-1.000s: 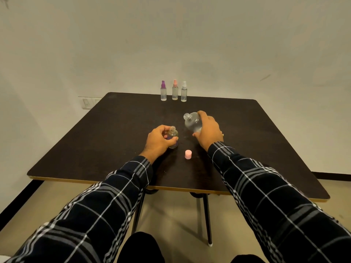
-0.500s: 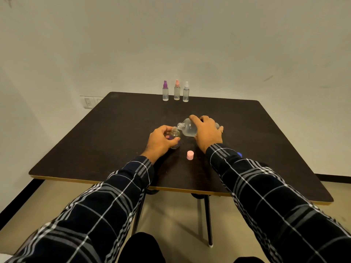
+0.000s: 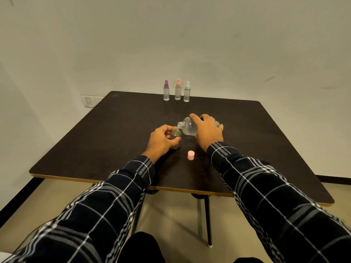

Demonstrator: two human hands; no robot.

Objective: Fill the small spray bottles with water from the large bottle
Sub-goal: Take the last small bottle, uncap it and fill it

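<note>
My right hand (image 3: 208, 132) grips the large clear bottle (image 3: 188, 127), tipped on its side with its open neck pointing left. That neck sits just over the mouth of a small uncapped bottle (image 3: 176, 136), which stands on the dark table (image 3: 114, 130) and is held by my left hand (image 3: 161, 142). A pink cap (image 3: 190, 155) lies on the table just in front of both hands. Three capped spray bottles stand in a row at the far edge: purple top (image 3: 166, 91), pink top (image 3: 178, 90), white top (image 3: 187, 92).
The table's near edge (image 3: 133, 184) runs across below my forearms, with metal legs (image 3: 208, 221) under it. A wall socket (image 3: 89, 101) sits on the wall behind the far left corner. Plaid sleeves cover both arms.
The large bottle has tipped from nearly upright to lying sideways and has moved left, bringing its neck to the small bottle's mouth. My left hand stayed on the small bottle.
</note>
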